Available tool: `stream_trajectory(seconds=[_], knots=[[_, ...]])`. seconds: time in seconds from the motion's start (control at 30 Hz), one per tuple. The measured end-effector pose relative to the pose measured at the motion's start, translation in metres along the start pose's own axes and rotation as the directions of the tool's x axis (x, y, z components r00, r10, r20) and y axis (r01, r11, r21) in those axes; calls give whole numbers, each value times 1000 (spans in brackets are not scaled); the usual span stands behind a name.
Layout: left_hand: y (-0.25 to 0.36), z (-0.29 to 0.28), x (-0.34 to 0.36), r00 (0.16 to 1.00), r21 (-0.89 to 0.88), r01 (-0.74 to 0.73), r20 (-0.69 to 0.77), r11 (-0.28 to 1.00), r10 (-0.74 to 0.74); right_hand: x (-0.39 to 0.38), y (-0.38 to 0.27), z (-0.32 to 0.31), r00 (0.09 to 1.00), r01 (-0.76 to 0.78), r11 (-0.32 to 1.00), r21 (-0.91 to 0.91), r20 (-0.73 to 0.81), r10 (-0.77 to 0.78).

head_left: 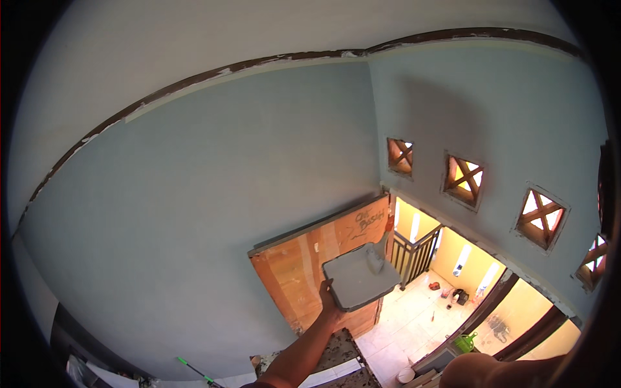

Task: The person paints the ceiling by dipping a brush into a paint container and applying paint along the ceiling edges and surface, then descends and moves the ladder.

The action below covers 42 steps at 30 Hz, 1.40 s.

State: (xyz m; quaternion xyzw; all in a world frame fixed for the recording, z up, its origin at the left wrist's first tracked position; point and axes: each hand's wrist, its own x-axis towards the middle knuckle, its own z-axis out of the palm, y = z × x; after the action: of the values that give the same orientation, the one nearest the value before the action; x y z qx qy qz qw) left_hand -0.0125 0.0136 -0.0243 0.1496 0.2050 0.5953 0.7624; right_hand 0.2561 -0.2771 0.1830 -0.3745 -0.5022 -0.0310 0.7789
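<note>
Left hand [330, 301] has the near-left edge of a dark-rimmed rectangular tray [349, 288]: thumb over the rim, rest of the fingers hidden under it, so a one-sided pinch. Tray is held up in the air, right of picture centre, roughly flat, overlapping the orange-brown wooden panel [284, 275] in view. Grey stuff covers its inside; a grey-coated lump [374, 260] sits at the far-right side, too smeared to identify. Right arm [498, 374] pokes in at the lower right as a rounded bare shape; its hand can't be made out, so can't tell its grip. Wooden panel has dark handwriting and stands against the pale blue-grey wall [213, 174]. Adjoining wall [511, 116] has four square openings [464, 181] with crossed wooden bars, plus a darker patch, shadow or wet coat, can't tell. Dark trim strip [226, 70] with white smears runs along the top. Below right: dark railing [417, 255], pale tiled floor [394, 330], a few small items on it, and a bright green object [466, 341]. White tub [405, 375] near the bottom edge; green stick [194, 370] lower left.
</note>
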Motion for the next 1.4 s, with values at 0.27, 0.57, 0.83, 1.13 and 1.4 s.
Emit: stream_trajectory(seconds=[0.27, 0.57, 0.83, 1.13, 1.4], knots=[[7, -2, -14, 995, -89, -48, 79, 995, 55, -29, 37, 33, 992, -11, 996, -89, 127, 22], [2, 6, -18, 996, -30, -15, 90, 999, 17, -26, 135, 54, 900, -355, 891, -282, 153, 407], [0, 42, -20, 988, 17, 147, 41, 989, -147, 46, 230, 124, 764, -253, 853, -457, 447, 466], [-3, 15, -15, 987, 12, 158, 27, 987, -158, 8, 245, 176, 738, -82, 896, -436, 578, 348], [0, 20, -15, 986, 95, 162, 7, 982, -164, 1, 237, 197, 662, -13, 850, -527, 632, 402]])
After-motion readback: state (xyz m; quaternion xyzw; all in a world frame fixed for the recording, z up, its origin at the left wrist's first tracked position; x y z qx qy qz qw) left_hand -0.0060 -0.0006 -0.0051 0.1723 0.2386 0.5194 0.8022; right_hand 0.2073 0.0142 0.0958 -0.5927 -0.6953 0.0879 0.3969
